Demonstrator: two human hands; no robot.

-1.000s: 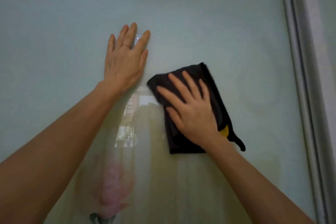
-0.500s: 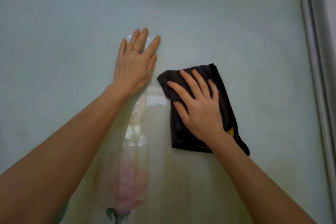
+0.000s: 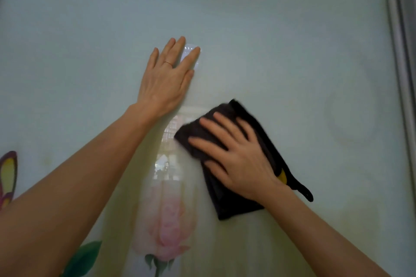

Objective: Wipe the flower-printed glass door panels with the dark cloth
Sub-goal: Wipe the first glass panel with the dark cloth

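A pale green glass door panel (image 3: 281,36) fills the view, with a printed pink rose (image 3: 171,234) near the bottom. My right hand (image 3: 238,159) lies flat with spread fingers on a folded dark cloth (image 3: 225,200), pressing it against the glass right of centre. A yellow patch and a dark loop of the cloth stick out beside my right wrist. My left hand (image 3: 167,78) rests flat on the glass above and to the left of the cloth, fingers straight, a ring on one finger.
A grey metal door frame (image 3: 403,74) runs down the right edge. A printed butterfly wing (image 3: 7,175) shows at the left edge and a green leaf (image 3: 83,258) at the bottom left. A bright reflection sits on the glass between my hands.
The cloth and my right hand have slid down and slightly left on the glass. The view has shifted, showing more of the rose and the butterfly. My left hand stays pressed flat.
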